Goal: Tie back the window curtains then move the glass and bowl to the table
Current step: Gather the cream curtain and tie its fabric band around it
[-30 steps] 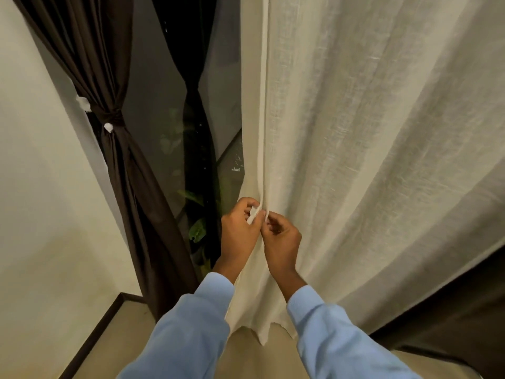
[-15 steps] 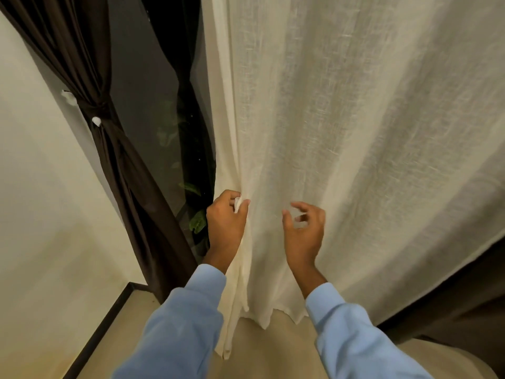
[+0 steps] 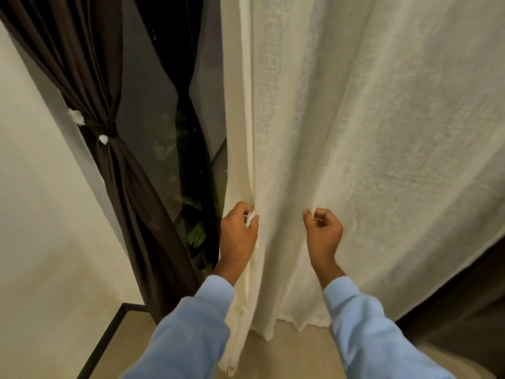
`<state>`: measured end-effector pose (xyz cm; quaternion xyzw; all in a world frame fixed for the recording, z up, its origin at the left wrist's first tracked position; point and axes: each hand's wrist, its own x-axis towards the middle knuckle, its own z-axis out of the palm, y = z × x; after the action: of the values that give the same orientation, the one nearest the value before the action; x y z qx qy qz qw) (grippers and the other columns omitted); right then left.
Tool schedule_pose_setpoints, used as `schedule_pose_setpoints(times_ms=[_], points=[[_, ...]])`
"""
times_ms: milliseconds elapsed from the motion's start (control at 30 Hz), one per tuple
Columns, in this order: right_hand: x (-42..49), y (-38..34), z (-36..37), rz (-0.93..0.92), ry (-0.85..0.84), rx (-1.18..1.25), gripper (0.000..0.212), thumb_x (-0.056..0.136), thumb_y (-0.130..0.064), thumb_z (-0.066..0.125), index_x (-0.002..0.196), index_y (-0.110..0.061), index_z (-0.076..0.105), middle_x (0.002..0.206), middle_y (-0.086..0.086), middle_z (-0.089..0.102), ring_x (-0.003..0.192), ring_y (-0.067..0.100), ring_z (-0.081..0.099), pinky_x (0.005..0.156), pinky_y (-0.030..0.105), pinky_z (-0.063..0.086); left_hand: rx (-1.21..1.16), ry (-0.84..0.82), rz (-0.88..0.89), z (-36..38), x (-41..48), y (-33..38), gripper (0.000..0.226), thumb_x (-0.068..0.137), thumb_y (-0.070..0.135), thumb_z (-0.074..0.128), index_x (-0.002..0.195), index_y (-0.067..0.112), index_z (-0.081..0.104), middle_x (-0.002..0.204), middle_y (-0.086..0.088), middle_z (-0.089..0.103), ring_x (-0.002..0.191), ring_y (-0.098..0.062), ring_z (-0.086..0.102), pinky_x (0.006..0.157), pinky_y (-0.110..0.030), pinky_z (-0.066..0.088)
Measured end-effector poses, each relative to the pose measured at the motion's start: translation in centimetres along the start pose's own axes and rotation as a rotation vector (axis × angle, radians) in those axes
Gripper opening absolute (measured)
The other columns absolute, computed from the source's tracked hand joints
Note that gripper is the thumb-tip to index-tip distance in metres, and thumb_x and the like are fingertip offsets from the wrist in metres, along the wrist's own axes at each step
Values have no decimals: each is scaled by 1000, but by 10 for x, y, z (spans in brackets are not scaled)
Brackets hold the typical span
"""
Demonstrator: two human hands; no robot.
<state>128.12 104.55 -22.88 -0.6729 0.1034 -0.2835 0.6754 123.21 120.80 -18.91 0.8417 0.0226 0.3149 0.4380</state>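
A cream curtain (image 3: 355, 132) hangs loose in front of me, filling the middle and right. My left hand (image 3: 238, 236) grips its left edge, with a small white piece pinched against the cloth between thumb and fingers. My right hand (image 3: 323, 234) is about a hand's width to the right, fingers curled against the curtain's face; whether it pinches cloth is unclear. A dark brown curtain (image 3: 90, 86) at the left is gathered and tied at a knot with white ends (image 3: 103, 139). The glass and bowl are not in view.
The dark window pane (image 3: 164, 105) shows between the two curtains, with plant leaves (image 3: 197, 233) behind it. A cream wall (image 3: 41, 228) stands to the left with a black skirting (image 3: 109, 332) along the floor. More dark fabric (image 3: 464, 305) hangs at the lower right.
My hands were together at the curtain's edge on a small white piece. The right hand let go and moved rightward across the cloth, then curled its fingers. The left hand keeps its grip.
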Motion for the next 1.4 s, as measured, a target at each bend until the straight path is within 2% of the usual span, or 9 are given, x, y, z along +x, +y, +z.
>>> schedule_pose_setpoints(times_ms=[133,533,733,933,1033,1133,1233,1300,1400], points=[[-42,7,16,-58,-142,38,14,83,-4,76,77,-16,70,73,-1,69,65,6,62,66,18,51,-35,-40,45,-2,4,-4,13,85,14,70,94,10,62,82,4,61,75,-14,62,67,-19,51],[-88,5,39,-195,-231,-17,18,90,1,66,99,-10,76,94,0,67,86,6,65,75,16,51,-193,-143,86,-14,-5,-2,15,85,16,70,98,7,71,82,8,64,70,-2,58,65,0,44],[-93,6,40,-247,-208,-79,17,87,6,66,88,-8,75,85,0,63,76,3,59,69,10,43,-1,-212,105,-14,8,9,24,84,31,71,91,8,70,80,-2,68,68,-12,58,61,-18,44],[-79,7,23,-224,-300,-129,13,90,-13,69,99,-14,78,89,-4,71,75,11,65,67,20,51,164,-191,144,-6,15,15,18,88,18,60,83,2,65,77,-12,67,65,-21,55,60,-28,42],[-57,9,-8,-136,-26,-82,7,88,-18,73,93,-22,76,94,-6,71,86,8,65,72,20,50,148,-170,179,3,12,14,16,87,16,62,78,3,64,74,-12,66,66,-28,60,61,-32,46],[-31,14,-45,-35,270,-72,11,84,-19,76,89,-24,68,94,-1,67,82,11,62,77,39,52,151,-135,198,11,5,14,15,89,17,63,83,3,67,79,-11,68,69,-27,62,65,-34,52],[-11,13,-80,21,397,-103,33,79,-25,81,106,-24,61,113,-1,58,99,10,58,88,37,50,116,-88,204,19,-5,19,14,88,14,64,84,1,67,80,-11,68,69,-24,63,67,-27,49],[-1,8,-100,40,428,-137,64,74,-28,86,128,-22,50,135,0,43,121,14,50,93,25,42,89,-79,192,26,-11,27,13,88,13,65,83,1,67,79,-10,68,69,-21,62,67,-23,45],[12,5,-120,110,350,-196,110,67,-33,90,152,-18,23,158,5,19,143,20,30,100,23,27,47,-113,201,37,-19,41,12,87,12,66,81,2,66,76,-7,67,66,-15,57,63,-15,39]])
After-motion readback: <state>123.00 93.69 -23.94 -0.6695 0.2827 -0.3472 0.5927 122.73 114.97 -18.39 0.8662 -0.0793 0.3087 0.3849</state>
